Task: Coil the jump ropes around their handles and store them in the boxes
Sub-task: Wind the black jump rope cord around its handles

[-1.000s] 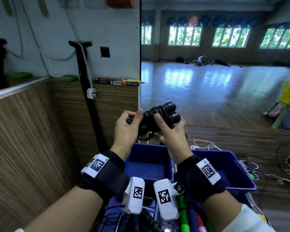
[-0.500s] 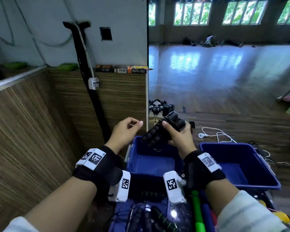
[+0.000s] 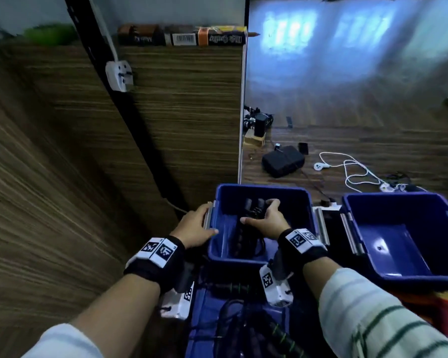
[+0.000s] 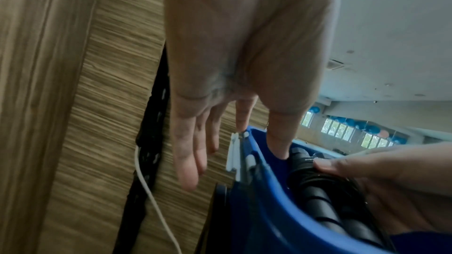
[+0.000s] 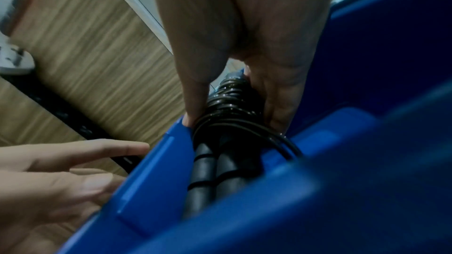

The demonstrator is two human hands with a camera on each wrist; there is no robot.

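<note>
Reaching down into the left blue box (image 3: 305, 202), the right hand (image 3: 265, 222) has its thumb and fingers curled round the coiled black jump rope (image 3: 252, 210), whose two handles lie side by side with cord wound round them. In the right wrist view the bundle (image 5: 220, 161) sits low inside the box, close against the box's left wall (image 5: 159, 171), with one loop of cord arching toward the near rim. The left hand (image 3: 194, 227) rests on that box's left rim; its fingers are straight and spread outside the wall, and its thumb dips over the edge into the box, as the left wrist view shows (image 4: 239, 65).

A wood-panelled wall (image 3: 62, 177) stands just beside the left box, leaving little room on that side. A second blue box (image 3: 357, 202) sits to the right, apart from the first, with a narrow gap and pale latch bars between them. Beyond both lies open wooden floor (image 3: 347, 99) with a white cable (image 3: 354, 169) and a black pouch (image 3: 282, 161). More ropes (image 3: 243, 332) lie in a heap near the person.
</note>
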